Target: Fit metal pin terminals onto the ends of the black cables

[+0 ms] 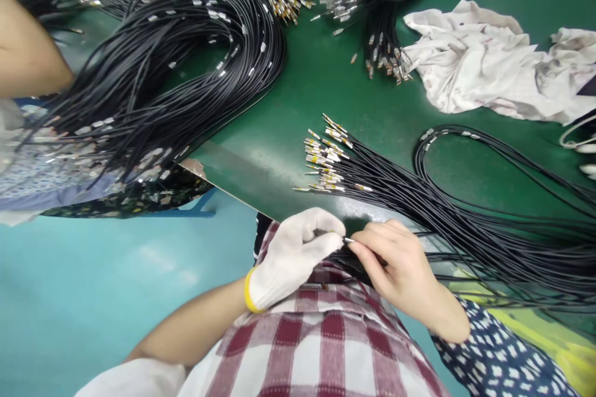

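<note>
My left hand point(298, 254), in a white glove with a yellow cuff, is closed in a pinch on a black cable near the table's front edge. Bare and also pinching, my right hand point(395, 263) meets it from the right, its fingertips on the small metal end point(348, 240) of that cable. Just beyond my hands lies a bundle of black cables point(419, 198), its silver and yellow tips point(328, 158) fanned out to the left. My fingers partly hide the held cable.
Another person's arm point(28, 49) is at the upper left, beside a large looped cable bundle point(223, 49). More black cables point(391, 0) and a crumpled white cloth point(488, 65) lie on the green table point(316, 87). Yellow material point(544, 341) shows at the lower right.
</note>
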`<state>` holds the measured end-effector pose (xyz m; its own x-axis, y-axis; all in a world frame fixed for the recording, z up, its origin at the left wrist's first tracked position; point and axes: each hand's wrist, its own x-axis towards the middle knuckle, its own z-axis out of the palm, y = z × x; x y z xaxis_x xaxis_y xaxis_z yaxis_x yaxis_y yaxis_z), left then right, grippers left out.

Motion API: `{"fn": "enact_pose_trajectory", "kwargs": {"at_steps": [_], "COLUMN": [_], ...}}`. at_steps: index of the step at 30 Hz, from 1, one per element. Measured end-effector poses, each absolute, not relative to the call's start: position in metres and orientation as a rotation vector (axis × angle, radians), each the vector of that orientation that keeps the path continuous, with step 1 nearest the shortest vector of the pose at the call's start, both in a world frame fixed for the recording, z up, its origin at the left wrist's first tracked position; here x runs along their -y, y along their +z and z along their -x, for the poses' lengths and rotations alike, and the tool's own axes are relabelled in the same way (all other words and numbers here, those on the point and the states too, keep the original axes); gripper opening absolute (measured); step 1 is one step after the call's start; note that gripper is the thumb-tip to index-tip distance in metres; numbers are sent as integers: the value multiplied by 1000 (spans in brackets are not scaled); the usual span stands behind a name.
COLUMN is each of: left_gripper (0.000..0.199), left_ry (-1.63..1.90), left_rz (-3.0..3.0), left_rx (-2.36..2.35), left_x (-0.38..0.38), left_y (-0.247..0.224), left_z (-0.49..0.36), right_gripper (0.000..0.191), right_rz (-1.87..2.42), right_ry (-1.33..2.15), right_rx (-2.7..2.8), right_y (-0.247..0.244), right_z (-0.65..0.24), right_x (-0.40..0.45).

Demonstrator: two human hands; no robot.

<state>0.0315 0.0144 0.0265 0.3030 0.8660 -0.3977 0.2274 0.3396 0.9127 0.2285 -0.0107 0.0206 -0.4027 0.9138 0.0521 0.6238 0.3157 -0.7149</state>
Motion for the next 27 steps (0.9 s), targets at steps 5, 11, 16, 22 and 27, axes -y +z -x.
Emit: {"fn": "enact_pose_trajectory", "kwargs": {"at_steps": [5, 11, 16, 22, 27], "left_gripper": [15, 24, 20, 20, 19], "left_ry": [584, 524, 352, 356, 367], "left_rz": [-1119, -1087, -1183, -1310, -1370], "left_rx": [-1191, -1231, -1240, -1190, -1154], "left_x": [-14, -15, -17, -14, -12], "left_y": [25, 27, 32, 28, 22], "left_z": [-36, -26, -12, -18, -18], "right_gripper": [25, 31, 33, 36, 39], "right_rz": [1333, 1310, 1322, 1419, 1402], "right_ry": [843, 1125, 1270, 1571, 1830], "right_rx": [2212, 2091, 2001, 1832, 1646], "right_y": [18, 25, 29, 24, 22], "right_z": [-227, -227, -227, -228, -230], "right_x": [13, 8, 5, 4, 5]}}
